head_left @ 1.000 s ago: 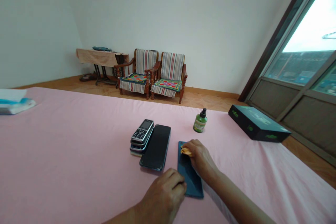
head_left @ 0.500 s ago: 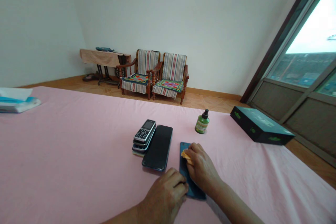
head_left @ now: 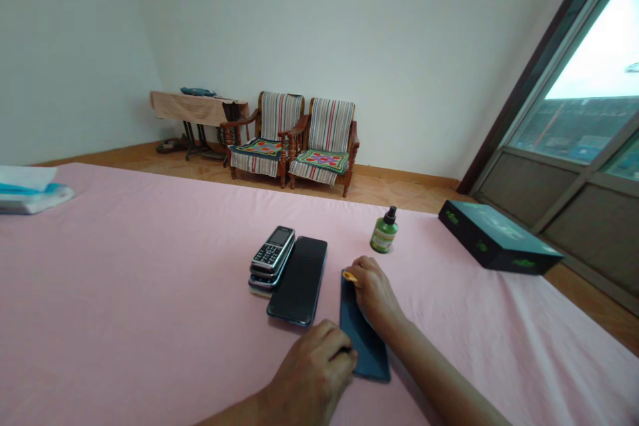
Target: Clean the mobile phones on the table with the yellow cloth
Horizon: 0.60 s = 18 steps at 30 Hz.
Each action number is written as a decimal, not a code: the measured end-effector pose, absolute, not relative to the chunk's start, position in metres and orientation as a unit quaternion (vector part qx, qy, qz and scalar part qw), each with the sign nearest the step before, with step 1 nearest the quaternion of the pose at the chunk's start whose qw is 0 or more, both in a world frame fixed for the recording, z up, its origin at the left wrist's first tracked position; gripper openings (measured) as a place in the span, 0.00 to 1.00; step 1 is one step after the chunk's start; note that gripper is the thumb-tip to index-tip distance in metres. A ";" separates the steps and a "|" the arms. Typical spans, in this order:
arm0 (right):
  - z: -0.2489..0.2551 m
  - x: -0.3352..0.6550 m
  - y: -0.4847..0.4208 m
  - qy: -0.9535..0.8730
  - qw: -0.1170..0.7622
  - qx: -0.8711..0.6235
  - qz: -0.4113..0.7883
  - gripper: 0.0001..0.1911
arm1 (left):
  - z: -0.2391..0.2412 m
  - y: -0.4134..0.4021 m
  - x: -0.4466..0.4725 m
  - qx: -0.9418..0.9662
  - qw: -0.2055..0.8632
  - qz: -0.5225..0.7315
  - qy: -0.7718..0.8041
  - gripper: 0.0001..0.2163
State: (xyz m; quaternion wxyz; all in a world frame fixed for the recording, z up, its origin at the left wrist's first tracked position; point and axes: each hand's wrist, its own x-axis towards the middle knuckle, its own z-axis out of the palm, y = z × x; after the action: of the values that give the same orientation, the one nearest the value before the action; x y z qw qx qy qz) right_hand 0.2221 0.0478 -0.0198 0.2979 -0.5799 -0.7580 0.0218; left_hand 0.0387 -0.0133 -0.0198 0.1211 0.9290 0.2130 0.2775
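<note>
A pale wall fills the back of the room, above a tan tiled floor. Across the foreground spreads a surface under a pink cloth, lightly creased at the right. A framed window slants up the right side. Against the wall stand two wooden armchairs with striped covers and bright patterned seat pads; to their left is a draped table on dark legs.

On the pink cloth, the black box at the right bears green lettering, too blurred to read. The keypad phone topping a small stack of phones has a mark above its screen, too small to make out; a black-screened phone lies just beside the stack. The label of the green spray bottle is illegible too.

The blue phone lies flat nearest the person. The right hand pinches a yellow wipe at its far end, slightly farther up than half a second ago, and less of the wipe shows. The left hand stays at the near left edge, fingers curled; whether it grips or merely steadies, I cannot tell.
</note>
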 end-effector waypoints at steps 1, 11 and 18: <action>-0.021 0.222 0.051 -0.760 0.301 -0.576 0.021 0.16 | -0.020 -0.013 0.039 0.930 0.121 0.275 0.213 0.06; -0.016 0.220 0.045 -0.784 0.314 -0.534 0.045 0.19 | -0.021 -0.013 0.039 0.932 0.137 0.253 0.221 0.08; -0.011 0.215 0.002 -0.794 0.312 -0.512 0.101 0.19 | -0.023 -0.015 0.040 0.931 0.136 0.242 0.238 0.05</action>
State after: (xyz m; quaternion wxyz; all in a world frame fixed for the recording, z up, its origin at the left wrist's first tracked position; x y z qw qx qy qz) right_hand 0.2152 0.0022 -0.0110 0.3118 -0.5118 -0.7941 0.1011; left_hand 0.0403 -0.0146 -0.0230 0.1362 0.9307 0.2382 0.2419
